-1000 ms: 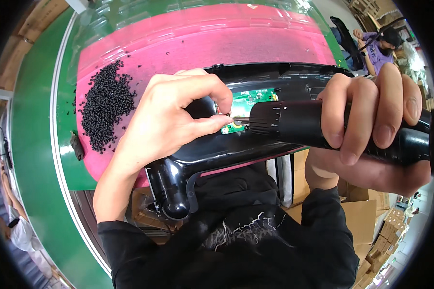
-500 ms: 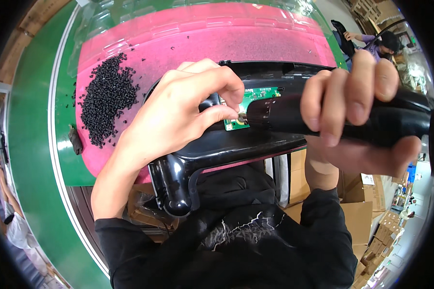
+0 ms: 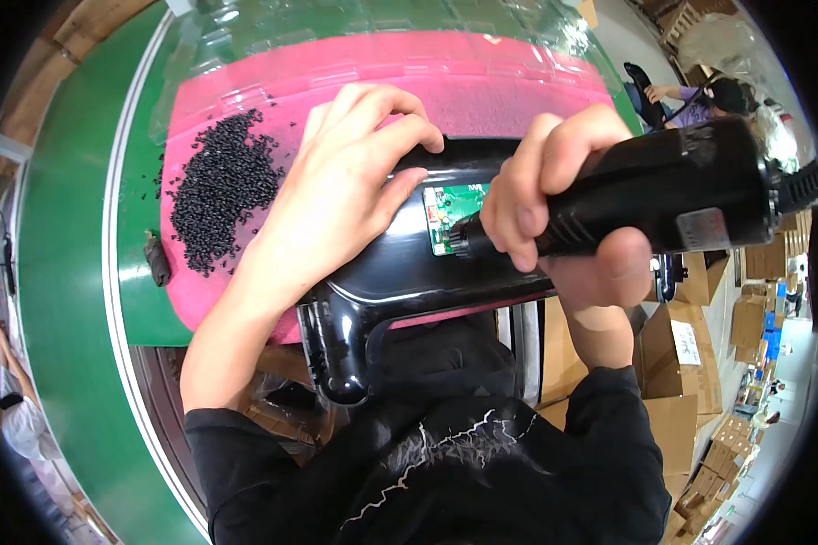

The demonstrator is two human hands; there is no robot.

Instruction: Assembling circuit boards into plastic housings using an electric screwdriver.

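Note:
My right hand is wrapped round a black electric screwdriver, which lies slanted with its tip down at the lower part of a green circuit board. Whether a screw sits under the tip I cannot make out. The board lies in a curved, glossy black plastic housing, partly hidden by my right hand. My left hand rests over the housing's left part, left of the board. Its thumb and index finger are apart with nothing between them.
A heap of small black screws lies on the pink mat at the left. Clear plastic trays stand along the back of the green table. Cardboard boxes are at the lower right; a person sits far right.
My left fingers have drawn back from the circuit board and parted. The screwdriver has swung round so its rear end shows, with its tip still at the board. The view has shifted slightly.

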